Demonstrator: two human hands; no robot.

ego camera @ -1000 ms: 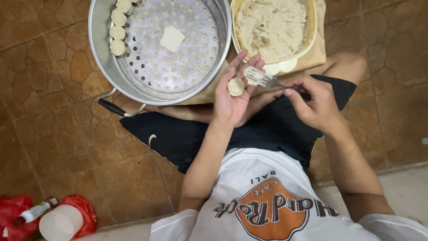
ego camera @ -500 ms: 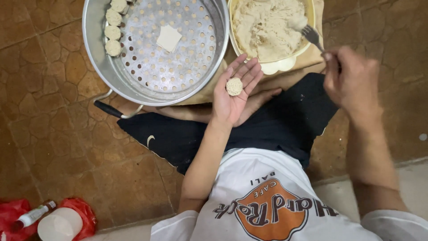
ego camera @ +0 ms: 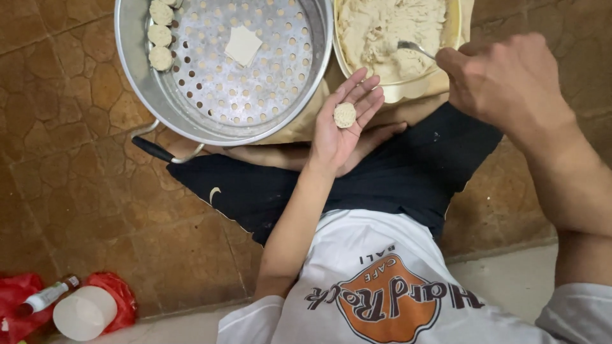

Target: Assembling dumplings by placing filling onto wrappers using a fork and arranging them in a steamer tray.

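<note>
My left hand point(ego camera: 338, 143) lies palm up over my lap, with a small round filled dumpling point(ego camera: 345, 115) resting on its fingers. My right hand point(ego camera: 510, 83) grips a metal fork point(ego camera: 414, 48), and the tines are dug into pale minced filling point(ego camera: 382, 28) in a yellow bowl point(ego camera: 408, 95). To the left stands a round metal steamer pan point(ego camera: 137, 83) with a perforated tray. Three finished dumplings point(ego camera: 160, 35) line its left wall. A square white wrapper point(ego camera: 243, 45) lies near the tray's middle.
I sit cross-legged on a brown tiled floor point(ego camera: 76, 165) in dark shorts and a white shirt. The steamer's black-tipped handle point(ego camera: 153, 150) sticks out toward my knee. At the bottom left lie a red bag point(ego camera: 111, 290), a white round container point(ego camera: 84, 313) and a small bottle point(ego camera: 48, 295).
My right hand drew the fork off the dumpling in my left palm, swung right and up, and now has it in the bowl's filling. The left hand stayed put.
</note>
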